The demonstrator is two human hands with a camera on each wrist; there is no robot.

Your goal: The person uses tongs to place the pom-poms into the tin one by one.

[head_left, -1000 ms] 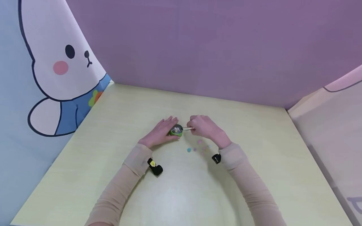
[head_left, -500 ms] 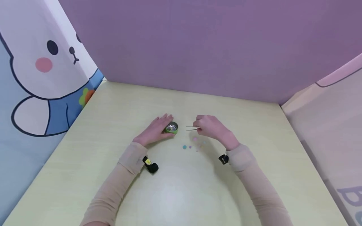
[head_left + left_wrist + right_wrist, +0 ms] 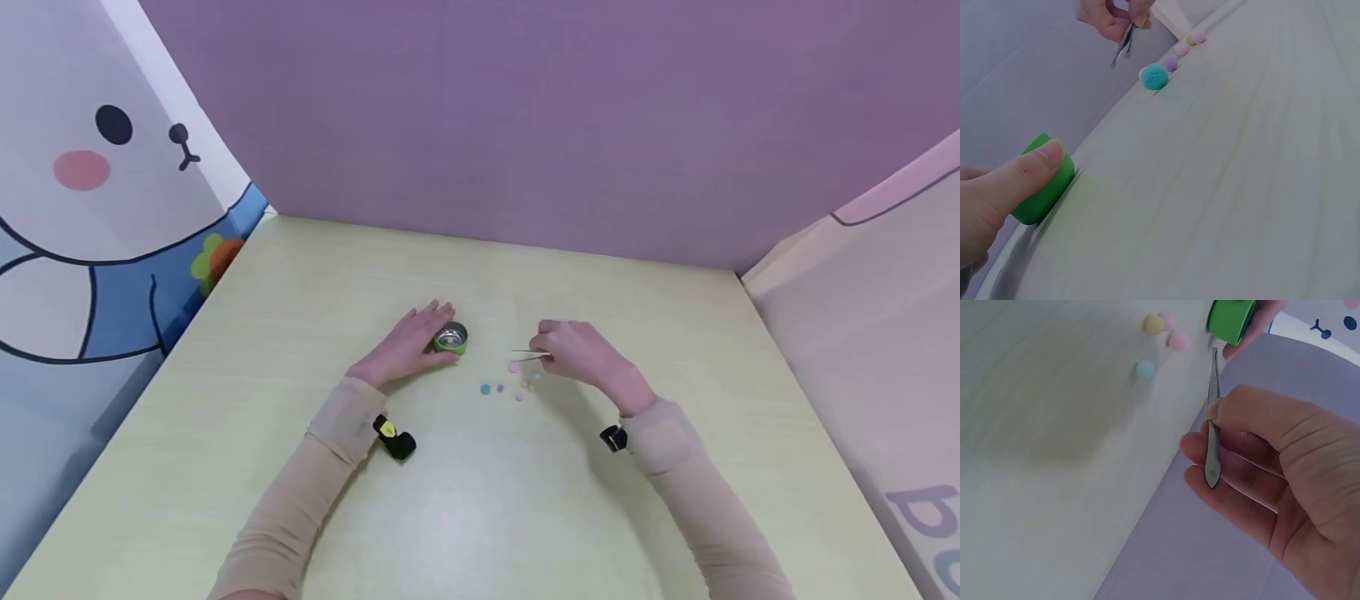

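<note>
My left hand (image 3: 407, 344) holds a small green round container (image 3: 451, 339) on the table, thumb along its near side and fingers at its far side. Its inside is silvery, with a small yellowish spot at the bottom. To the right, my right hand (image 3: 581, 354) pinches metal tweezers (image 3: 1214, 394) between thumb and fingers. The two tweezer tips stand apart with nothing between them, pointing left, over a pink pompom (image 3: 513, 367) in the head view. Several small pompoms lie loose close by, among them a teal pompom (image 3: 1154, 77) and a yellow pompom (image 3: 1154, 325).
The pale wooden table (image 3: 450, 517) backs onto a purple panel (image 3: 480, 125). A panel with a cartoon rabbit (image 3: 142, 192) borders it on the left, and a pale panel (image 3: 862, 333) on the right. Both wrists wear black cameras.
My right hand with the tweezers has moved away from the container, rightward and down toward the pompoms. The left hand keeps its hold on the container. The head view has shifted a little.
</note>
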